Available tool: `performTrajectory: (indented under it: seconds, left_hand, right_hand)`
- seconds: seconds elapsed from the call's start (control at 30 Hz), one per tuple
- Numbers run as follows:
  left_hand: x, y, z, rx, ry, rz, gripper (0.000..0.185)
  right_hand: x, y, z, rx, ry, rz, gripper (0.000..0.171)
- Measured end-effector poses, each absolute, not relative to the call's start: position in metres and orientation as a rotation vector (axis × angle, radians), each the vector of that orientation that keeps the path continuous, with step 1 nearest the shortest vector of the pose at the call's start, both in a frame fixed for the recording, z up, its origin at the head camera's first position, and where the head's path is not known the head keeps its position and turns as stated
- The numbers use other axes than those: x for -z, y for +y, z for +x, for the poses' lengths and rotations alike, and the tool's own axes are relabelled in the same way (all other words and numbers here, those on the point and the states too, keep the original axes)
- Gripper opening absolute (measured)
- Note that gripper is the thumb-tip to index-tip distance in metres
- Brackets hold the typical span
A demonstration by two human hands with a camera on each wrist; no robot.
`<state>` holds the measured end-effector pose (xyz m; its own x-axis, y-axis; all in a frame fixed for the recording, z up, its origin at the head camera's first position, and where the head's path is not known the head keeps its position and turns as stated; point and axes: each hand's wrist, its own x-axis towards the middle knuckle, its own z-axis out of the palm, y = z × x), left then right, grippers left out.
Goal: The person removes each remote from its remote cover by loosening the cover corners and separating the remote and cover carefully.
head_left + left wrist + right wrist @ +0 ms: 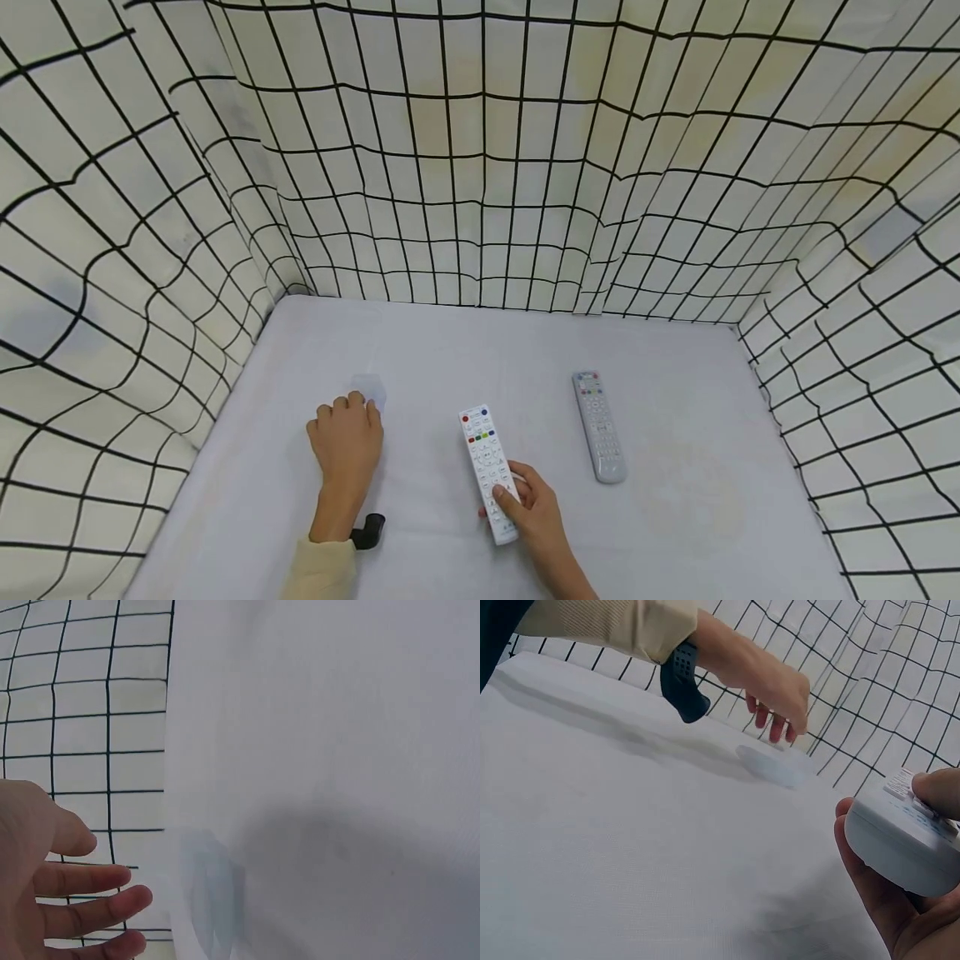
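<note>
The right hand (pixel 534 507) is gripping the near end of a white remote (pixel 487 467), fingers curled under its body and the thumb lying across the lower buttons. The remote is lying lengthwise on the table (pixel 675 517), its coloured buttons at the far end, pointing away from the person. In the right wrist view the same remote (pixel 900 844) is sitting in the palm (pixel 889 900), lifted slightly off the cloth at its near end.

The left hand (pixel 345 442) is hovering palm down over the table, left of the white remote and well apart from it. Its fingers are relaxed and slightly spread, holding nothing. The fingertips are reaching just above a small pale translucent cover (pixel 369 390) lying flat on the cloth; whether they are touching it cannot be told. In the left wrist view the fingers (pixel 90 900) are showing straight and loose, with the cover (pixel 210 892) just beside them. In the right wrist view the cover (pixel 772 766) is lying under the fingertips (pixel 776 724).

A grey remote (pixel 598 425) is lying to the right of the white one, apart from both hands. A dark wrist strap (pixel 682 679) is sitting below a beige sleeve (pixel 607 626) on the left arm. Checked cloth (pixel 480 167) is hanging around the table on three sides.
</note>
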<state>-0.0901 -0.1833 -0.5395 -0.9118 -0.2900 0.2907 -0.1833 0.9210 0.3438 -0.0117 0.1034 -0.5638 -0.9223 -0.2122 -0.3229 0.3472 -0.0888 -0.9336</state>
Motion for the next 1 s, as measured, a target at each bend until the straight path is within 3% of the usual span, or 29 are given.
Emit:
performTrajectory:
  seconds: [0.3, 0.6, 1.0]
  left_hand:
    - [0.528, -0.140, -0.077, 1.129, -2.766, 0.209, 0.034]
    - [0.529, -0.101, -0.072, 1.772, -2.664, 0.145, 0.037]
    - [0.541, -0.082, -0.075, 2.010, -2.528, 0.154, 0.041]
  right_hand:
    - [0.563, 0.103, -0.024, 2.089, 1.849, 0.169, 0.069]
    - [0.558, 0.097, -0.035, 2.091, 1.964, 0.226, 0.055]
    - [0.561, 0.093, -0.043, 2.062, 2.025, 0.246, 0.053]
